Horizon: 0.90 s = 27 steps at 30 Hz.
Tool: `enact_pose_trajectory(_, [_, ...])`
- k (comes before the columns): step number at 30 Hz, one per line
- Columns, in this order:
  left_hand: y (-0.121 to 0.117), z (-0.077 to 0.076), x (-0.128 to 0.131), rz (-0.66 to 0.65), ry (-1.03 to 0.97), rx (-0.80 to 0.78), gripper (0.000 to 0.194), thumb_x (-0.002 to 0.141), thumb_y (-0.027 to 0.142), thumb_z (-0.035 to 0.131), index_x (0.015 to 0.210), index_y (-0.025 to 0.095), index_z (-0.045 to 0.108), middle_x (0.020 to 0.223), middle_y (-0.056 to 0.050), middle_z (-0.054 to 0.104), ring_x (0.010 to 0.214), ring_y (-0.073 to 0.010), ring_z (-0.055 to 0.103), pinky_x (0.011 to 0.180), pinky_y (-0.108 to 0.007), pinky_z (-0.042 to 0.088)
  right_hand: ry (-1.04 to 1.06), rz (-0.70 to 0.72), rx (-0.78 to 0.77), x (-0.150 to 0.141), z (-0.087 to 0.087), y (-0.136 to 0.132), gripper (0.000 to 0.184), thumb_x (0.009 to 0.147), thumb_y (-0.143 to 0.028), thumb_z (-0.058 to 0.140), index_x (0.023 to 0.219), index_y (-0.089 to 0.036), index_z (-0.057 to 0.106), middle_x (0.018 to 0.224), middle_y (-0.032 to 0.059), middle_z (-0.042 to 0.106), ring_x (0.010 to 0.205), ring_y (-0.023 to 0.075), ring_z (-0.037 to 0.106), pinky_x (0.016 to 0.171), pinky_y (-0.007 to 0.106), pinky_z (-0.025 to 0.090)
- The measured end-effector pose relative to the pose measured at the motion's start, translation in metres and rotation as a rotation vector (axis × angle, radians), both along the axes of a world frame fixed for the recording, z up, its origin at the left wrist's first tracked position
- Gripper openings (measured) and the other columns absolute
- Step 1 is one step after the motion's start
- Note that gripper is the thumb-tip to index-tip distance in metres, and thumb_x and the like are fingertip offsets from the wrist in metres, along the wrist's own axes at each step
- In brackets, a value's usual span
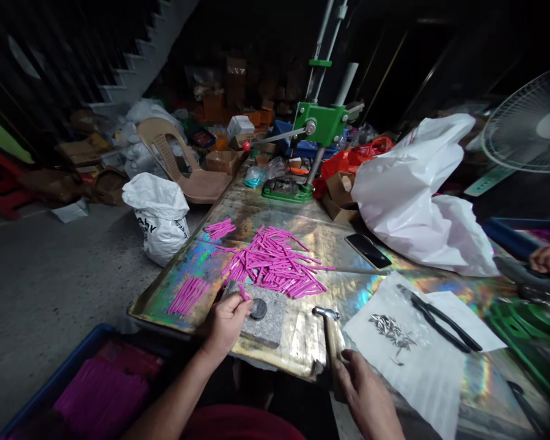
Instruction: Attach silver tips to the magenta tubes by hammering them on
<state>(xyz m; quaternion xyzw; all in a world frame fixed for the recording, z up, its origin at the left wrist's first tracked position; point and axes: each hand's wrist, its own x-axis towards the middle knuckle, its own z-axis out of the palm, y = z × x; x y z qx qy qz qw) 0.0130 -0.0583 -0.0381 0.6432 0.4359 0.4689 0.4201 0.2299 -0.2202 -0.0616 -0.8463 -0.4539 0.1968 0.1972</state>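
Observation:
My left hand (227,321) pinches a short pink stick (244,293) upright beside a dark round disc (258,308) on a grey stone block (268,318). My right hand (364,391) grips the wooden handle of a small hammer (326,313), whose metal head lies on the shiny holographic table (343,241). A big loose pile of pink sticks (275,263) lies just beyond the block. Two neater bundles of pink sticks (187,294) lie to the left.
Small metal pieces (392,330) and black pliers (440,318) lie on white paper at right. A phone (367,250), white plastic bag (421,189), green press (309,146), fan (529,122) and another person's hand (547,258) are further off. A blue crate (73,366) holds pink sticks.

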Motion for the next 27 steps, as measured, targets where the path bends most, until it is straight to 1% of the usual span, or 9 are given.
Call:
enact_pose_trajectory(2, [0.000, 0.001, -0.002, -0.031, 0.093, 0.080, 0.012, 0.074, 0.021, 0.051, 0.065, 0.016, 0.058, 0.058, 0.002, 0.055, 0.054, -0.0103, 0.052, 0.054, -0.019, 0.044, -0.041, 0.051, -0.081, -0.002, -0.002, 0.003, 0.034, 0.077, -0.045, 0.037, 0.096, -0.019, 0.050, 0.090, 0.0129, 0.065, 0.081, 0.0276, 0.061, 0.064, 0.033, 0.044])
enact_pose_trajectory(5, [0.002, 0.006, -0.004, -0.105, 0.201, 0.203, 0.015, 0.077, 0.019, 0.049, 0.066, 0.017, 0.057, 0.063, 0.001, 0.056, 0.061, -0.0117, 0.054, 0.060, -0.021, 0.043, -0.031, -0.015, -0.146, -0.001, -0.003, 0.007, 0.039, 0.074, -0.038, 0.041, 0.106, -0.017, 0.047, 0.080, 0.0103, 0.066, 0.069, 0.0265, 0.063, 0.058, 0.032, 0.043])
enact_pose_trajectory(9, [0.004, 0.013, -0.005, -0.174, 0.279, 0.316, 0.018, 0.079, 0.017, 0.046, 0.064, 0.016, 0.055, 0.062, 0.000, 0.055, 0.061, -0.0123, 0.054, 0.060, -0.022, 0.043, 0.372, -0.149, -0.045, 0.009, 0.004, 0.013, 0.030, 0.070, -0.034, 0.044, 0.090, -0.015, 0.054, 0.056, 0.0013, 0.060, 0.052, 0.0210, 0.059, 0.053, 0.030, 0.042])
enact_pose_trajectory(13, [0.005, 0.017, -0.004, -0.200, 0.345, 0.391, 0.020, 0.080, 0.014, 0.045, 0.062, 0.016, 0.053, 0.062, -0.002, 0.056, 0.061, -0.0128, 0.054, 0.059, -0.023, 0.043, 0.740, -0.176, 0.145, 0.007, 0.030, 0.017, 0.019, 0.069, -0.033, 0.049, 0.081, -0.018, 0.050, 0.054, -0.0037, 0.056, 0.048, 0.0142, 0.053, 0.045, 0.023, 0.038])
enact_pose_trajectory(17, [0.004, 0.020, -0.002, -0.188, 0.411, 0.441, 0.022, 0.079, 0.012, 0.044, 0.058, 0.017, 0.051, 0.058, 0.000, 0.054, 0.058, -0.0124, 0.053, 0.055, -0.022, 0.041, 0.891, -0.105, 0.216, -0.013, 0.063, 0.022, 0.020, 0.070, -0.036, 0.056, 0.079, -0.020, 0.047, 0.055, -0.0055, 0.051, 0.039, 0.0087, 0.046, 0.037, 0.019, 0.032])
enact_pose_trajectory(20, [0.004, 0.021, -0.002, -0.190, 0.428, 0.457, 0.022, 0.079, 0.011, 0.046, 0.058, 0.016, 0.051, 0.057, 0.000, 0.053, 0.057, -0.0122, 0.052, 0.054, -0.022, 0.039, 0.853, 0.065, 0.320, -0.027, 0.081, 0.027, 0.020, 0.071, -0.037, 0.058, 0.078, -0.020, 0.050, 0.060, -0.0048, 0.050, 0.043, 0.0086, 0.048, 0.040, 0.019, 0.038])
enact_pose_trajectory(23, [0.003, 0.020, -0.001, -0.183, 0.417, 0.460, 0.021, 0.079, 0.010, 0.046, 0.059, 0.016, 0.051, 0.058, 0.000, 0.053, 0.059, -0.0122, 0.052, 0.055, -0.021, 0.039, 0.667, 0.208, 0.375, -0.035, 0.093, 0.031, 0.024, 0.077, -0.035, 0.053, 0.097, -0.022, 0.054, 0.068, -0.0014, 0.057, 0.053, 0.0118, 0.055, 0.046, 0.020, 0.046])
enact_pose_trajectory(25, [0.003, 0.020, -0.001, -0.180, 0.418, 0.460, 0.022, 0.079, 0.010, 0.045, 0.058, 0.016, 0.051, 0.058, 0.000, 0.053, 0.058, -0.0121, 0.052, 0.054, -0.021, 0.039, 0.468, 0.316, 0.381, -0.035, 0.103, 0.035, 0.034, 0.078, -0.032, 0.052, 0.111, -0.022, 0.053, 0.082, 0.0033, 0.066, 0.071, 0.0165, 0.063, 0.059, 0.022, 0.051])
enact_pose_trajectory(27, [0.002, 0.021, -0.001, -0.189, 0.423, 0.455, 0.021, 0.079, 0.010, 0.045, 0.060, 0.016, 0.052, 0.058, -0.001, 0.054, 0.057, -0.0121, 0.052, 0.054, -0.021, 0.040, 0.293, 0.437, 0.411, -0.033, 0.117, 0.038, 0.041, 0.078, -0.029, 0.052, 0.118, -0.022, 0.052, 0.102, 0.0064, 0.066, 0.093, 0.0204, 0.061, 0.074, 0.025, 0.050])
